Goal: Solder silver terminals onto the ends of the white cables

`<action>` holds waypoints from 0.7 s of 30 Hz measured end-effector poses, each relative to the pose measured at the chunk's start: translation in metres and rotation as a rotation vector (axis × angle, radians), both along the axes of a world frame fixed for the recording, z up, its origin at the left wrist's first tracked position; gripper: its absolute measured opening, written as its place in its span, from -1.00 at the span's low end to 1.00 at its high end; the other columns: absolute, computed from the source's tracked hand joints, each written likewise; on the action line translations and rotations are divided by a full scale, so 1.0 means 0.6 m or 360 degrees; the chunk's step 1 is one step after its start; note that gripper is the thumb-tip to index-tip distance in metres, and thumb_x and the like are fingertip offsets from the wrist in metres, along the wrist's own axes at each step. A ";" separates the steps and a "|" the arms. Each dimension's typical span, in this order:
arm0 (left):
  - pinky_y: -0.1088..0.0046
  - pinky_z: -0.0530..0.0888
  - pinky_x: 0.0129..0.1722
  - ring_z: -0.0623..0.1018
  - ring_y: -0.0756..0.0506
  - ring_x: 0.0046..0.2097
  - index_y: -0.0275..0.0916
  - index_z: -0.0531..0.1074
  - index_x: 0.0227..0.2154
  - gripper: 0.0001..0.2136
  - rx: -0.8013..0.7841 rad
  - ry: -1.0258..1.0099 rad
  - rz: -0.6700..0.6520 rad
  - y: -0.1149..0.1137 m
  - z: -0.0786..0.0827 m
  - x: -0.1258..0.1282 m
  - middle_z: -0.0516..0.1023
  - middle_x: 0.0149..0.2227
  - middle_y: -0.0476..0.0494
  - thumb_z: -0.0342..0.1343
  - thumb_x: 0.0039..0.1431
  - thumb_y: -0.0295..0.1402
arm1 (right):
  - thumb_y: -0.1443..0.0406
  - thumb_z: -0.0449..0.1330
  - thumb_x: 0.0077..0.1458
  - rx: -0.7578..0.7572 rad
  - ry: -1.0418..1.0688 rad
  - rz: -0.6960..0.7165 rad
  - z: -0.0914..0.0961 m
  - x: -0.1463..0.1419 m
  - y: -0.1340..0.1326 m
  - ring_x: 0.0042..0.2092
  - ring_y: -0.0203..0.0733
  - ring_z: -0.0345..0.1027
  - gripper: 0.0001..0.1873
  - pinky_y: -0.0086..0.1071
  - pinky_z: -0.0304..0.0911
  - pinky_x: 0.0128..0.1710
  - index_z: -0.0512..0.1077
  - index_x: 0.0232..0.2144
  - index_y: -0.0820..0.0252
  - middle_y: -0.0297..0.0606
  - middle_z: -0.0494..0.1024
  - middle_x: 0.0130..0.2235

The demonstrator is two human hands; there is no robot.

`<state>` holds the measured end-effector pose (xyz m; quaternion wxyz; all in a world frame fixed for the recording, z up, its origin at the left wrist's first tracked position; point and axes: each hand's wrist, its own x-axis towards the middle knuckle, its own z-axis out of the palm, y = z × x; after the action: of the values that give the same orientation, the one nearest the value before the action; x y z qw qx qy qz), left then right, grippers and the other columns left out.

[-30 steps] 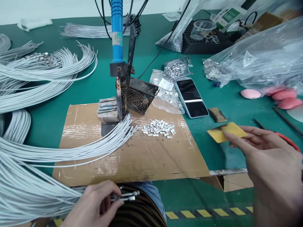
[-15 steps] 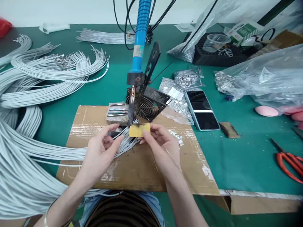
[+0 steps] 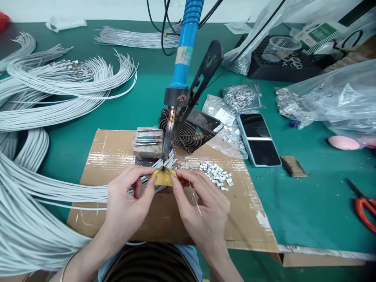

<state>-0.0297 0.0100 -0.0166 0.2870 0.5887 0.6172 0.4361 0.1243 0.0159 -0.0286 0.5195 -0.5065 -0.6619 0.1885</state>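
Note:
Between my two hands a small yellow sponge (image 3: 163,179) is pinched and bent, its dark, sooty upper edge facing the tip of a soldering iron (image 3: 168,143). My left hand (image 3: 129,192) grips the sponge's left end with thumb and forefinger. The right end is between the thumb and fingers of my right hand (image 3: 202,199), and a thin strand of wire (image 3: 195,201) also runs across that hand. The blue-handled iron hangs tip down in a black bracket (image 3: 202,78). White cables (image 3: 88,192) pass behind my left hand, their ends under the iron tip.
A cardboard sheet (image 3: 249,219) lies under my hands. Small metal pieces (image 3: 216,174) are heaped on its right. Behind stand a block with metal rods (image 3: 148,141) and a fan (image 3: 188,135). A phone (image 3: 260,139) and red-handled scissors (image 3: 364,207) lie right; bundled cables (image 3: 58,117) fill the left.
My left hand has come to the sponge and taken its left end. The sponge, flat before, is now bent up towards the iron tip. More of the small metal heap shows.

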 end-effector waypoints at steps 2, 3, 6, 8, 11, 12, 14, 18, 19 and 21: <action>0.50 0.32 -0.50 0.33 0.02 -0.55 -0.20 0.63 -0.25 -0.89 -0.0093 0.0013 0.0042 0.004 -0.003 0.002 0.31 -0.60 0.16 0.22 0.23 -0.45 | 0.53 0.26 0.26 -0.0038 -0.0006 -0.0024 -0.003 -0.001 0.002 -0.35 -0.34 0.46 -0.86 -0.50 0.46 -0.25 0.57 -0.22 0.26 -0.28 0.59 -0.32; 0.51 0.31 -0.53 0.33 0.02 -0.56 -0.21 0.62 -0.24 -0.90 -0.0132 0.0012 0.0060 0.006 -0.004 0.003 0.30 -0.60 0.17 0.22 0.22 -0.44 | 0.53 0.26 0.26 -0.0051 -0.0006 -0.0036 -0.005 -0.002 0.003 -0.36 -0.34 0.46 -0.86 -0.50 0.47 -0.27 0.57 -0.22 0.26 -0.28 0.59 -0.33; 0.51 0.34 -0.54 0.35 0.00 -0.56 -0.22 0.60 -0.20 -0.89 -0.0181 0.0003 0.0100 0.011 -0.004 0.007 0.34 -0.59 0.16 0.23 0.23 -0.41 | 0.53 0.26 0.27 -0.0040 -0.0013 -0.0057 -0.008 -0.005 0.007 -0.35 -0.30 0.48 -0.84 -0.47 0.49 -0.27 0.57 -0.21 0.23 -0.27 0.60 -0.32; 0.50 0.36 -0.50 0.36 0.00 -0.54 -0.21 0.60 -0.19 -0.88 -0.0178 0.0010 0.0125 0.012 0.001 0.011 0.34 -0.58 0.16 0.23 0.24 -0.41 | 0.51 0.26 0.28 -0.0004 -0.0025 -0.0064 -0.005 -0.008 0.008 -0.31 -0.26 0.52 -0.83 -0.43 0.52 -0.23 0.58 -0.20 0.20 -0.26 0.62 -0.29; 0.47 0.35 -0.45 0.35 0.00 -0.53 -0.22 0.61 -0.18 -0.87 -0.0031 0.0127 0.0120 0.009 0.013 0.017 0.34 -0.54 0.13 0.19 0.27 -0.46 | 0.49 0.25 0.30 0.0030 -0.0090 -0.0068 0.005 -0.011 0.007 -0.25 -0.20 0.58 -0.82 -0.36 0.54 -0.15 0.60 -0.15 0.19 -0.19 0.65 -0.25; 0.46 0.35 -0.44 0.34 0.00 -0.52 -0.24 0.62 -0.17 -0.86 0.0051 0.0186 0.0102 0.008 0.016 0.019 0.34 -0.52 0.12 0.18 0.28 -0.48 | 0.48 0.25 0.31 0.0044 -0.0119 -0.0067 0.007 -0.012 0.006 -0.23 -0.18 0.59 -0.82 -0.35 0.54 -0.13 0.61 -0.14 0.20 -0.17 0.66 -0.24; 0.45 0.37 -0.43 0.34 -0.01 -0.52 -0.29 0.62 -0.15 -0.84 0.0203 0.0289 0.0056 0.007 0.019 0.022 0.35 -0.50 0.10 0.16 0.31 -0.51 | 0.49 0.24 0.31 0.0065 -0.0158 -0.0055 0.010 -0.013 0.004 -0.21 -0.16 0.60 -0.81 -0.34 0.54 -0.11 0.62 -0.12 0.23 -0.12 0.67 -0.23; 0.46 0.39 -0.42 0.35 -0.01 -0.51 -0.29 0.62 -0.15 -0.82 0.0219 0.0345 -0.0022 0.007 0.010 0.023 0.39 -0.48 0.07 0.13 0.32 -0.55 | 0.48 0.24 0.29 -0.0087 -0.0026 0.0016 0.004 -0.015 0.008 -0.22 -0.17 0.59 -0.80 -0.32 0.54 -0.11 0.66 -0.16 0.24 -0.12 0.68 -0.24; 0.47 0.39 -0.43 0.35 -0.01 -0.51 -0.29 0.63 -0.16 -0.81 0.0188 0.0349 -0.0041 0.007 0.007 0.022 0.40 -0.47 0.06 0.13 0.31 -0.56 | 0.46 0.25 0.28 -0.0189 0.0065 0.0032 0.001 -0.015 0.009 -0.24 -0.18 0.58 -0.81 -0.32 0.54 -0.14 0.67 -0.18 0.21 -0.15 0.67 -0.25; 0.48 0.39 -0.45 0.36 0.00 -0.52 -0.28 0.63 -0.15 -0.81 0.0135 0.0354 -0.0082 0.004 0.003 0.019 0.43 -0.46 0.06 0.15 0.30 -0.56 | 0.41 0.29 0.26 -0.0388 0.0242 0.0045 -0.006 -0.006 0.009 -0.31 -0.20 0.56 -0.85 -0.33 0.54 -0.26 0.68 -0.23 0.14 -0.23 0.67 -0.29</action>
<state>-0.0183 0.0121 -0.0150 0.2027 0.6606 0.6109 0.3864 0.1209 0.0215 -0.0321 0.5001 -0.5408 -0.5998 0.3126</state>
